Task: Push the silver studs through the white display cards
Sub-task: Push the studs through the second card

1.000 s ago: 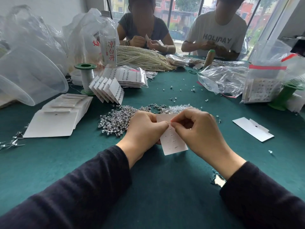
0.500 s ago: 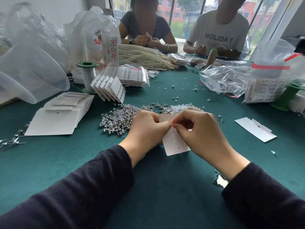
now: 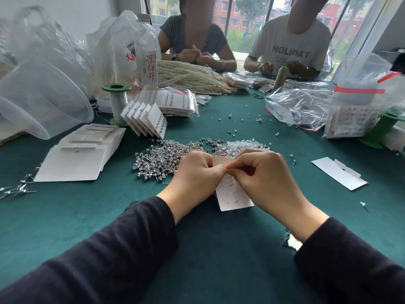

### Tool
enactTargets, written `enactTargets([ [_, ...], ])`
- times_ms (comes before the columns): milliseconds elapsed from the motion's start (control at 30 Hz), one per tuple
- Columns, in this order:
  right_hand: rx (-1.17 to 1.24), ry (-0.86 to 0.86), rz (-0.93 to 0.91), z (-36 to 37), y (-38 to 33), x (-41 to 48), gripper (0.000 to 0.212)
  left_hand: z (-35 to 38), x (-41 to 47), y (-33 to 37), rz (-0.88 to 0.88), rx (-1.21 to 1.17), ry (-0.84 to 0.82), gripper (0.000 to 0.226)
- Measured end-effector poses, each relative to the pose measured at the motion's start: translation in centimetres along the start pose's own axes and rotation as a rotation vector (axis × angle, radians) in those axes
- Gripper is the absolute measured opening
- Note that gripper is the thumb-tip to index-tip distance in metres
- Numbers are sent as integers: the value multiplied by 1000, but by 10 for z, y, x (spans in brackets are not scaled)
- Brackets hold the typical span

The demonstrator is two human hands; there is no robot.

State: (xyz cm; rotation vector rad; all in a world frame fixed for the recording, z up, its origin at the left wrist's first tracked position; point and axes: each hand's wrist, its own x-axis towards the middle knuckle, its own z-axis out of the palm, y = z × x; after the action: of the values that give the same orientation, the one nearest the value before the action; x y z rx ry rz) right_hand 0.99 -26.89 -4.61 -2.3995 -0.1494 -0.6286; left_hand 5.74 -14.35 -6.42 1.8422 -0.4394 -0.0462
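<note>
Though half-hidden — card (image 3: pixel 235 195) in both hands (image 3: pixel 195 172) (image 3: pixel 264 174)

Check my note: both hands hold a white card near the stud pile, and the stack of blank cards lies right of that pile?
Wrong side: the head view shows the stack of blank cards left of the stud pile. The left hand and right hand do hold the white card.

Green-topped table (image 3: pixel 219 249), daylit windows (image 3: pixel 247 18), white wall (image 3: pixel 87 14)
</note>
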Motion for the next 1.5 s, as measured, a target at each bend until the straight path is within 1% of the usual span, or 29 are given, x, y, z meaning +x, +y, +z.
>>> enactTargets([
  [133,-33,22,32,-3,0,1,5,1,3,2,-37,-73,-19,39],
  [233,-47,21,38,-5,1,1,6,1,5,0,-55,-54,-16,23],
  [367,-57,13,33,-2,-1,0,7,0,5,-2,-48,-61,0,28],
  [467,-71,21,36,1,-2,-1,8,0,3,-2,-25,-58,1,24],
  [633,-64,5,42,1,-2,0,8,1,2,-3,4,-63,12,23],
  [1033,-5,-45,56,-6,-3,1,13,0,-4,4,-30,-167,-8,20],
  [1200,11,-30,62,-8,-5,1,14,0,-8,7,-9,-156,6,31],
  [1367,2,-42,50,-9,-6,1,14,0,-7,6,28,-65,47,28],
  [1433,-4,-27,38,-10,-5,0,15,-2,-7,7,15,-93,-2,34],
  [1500,9,23,41,-13,-2,1,18,-5,-5,13,-21,-194,-120,45],
])
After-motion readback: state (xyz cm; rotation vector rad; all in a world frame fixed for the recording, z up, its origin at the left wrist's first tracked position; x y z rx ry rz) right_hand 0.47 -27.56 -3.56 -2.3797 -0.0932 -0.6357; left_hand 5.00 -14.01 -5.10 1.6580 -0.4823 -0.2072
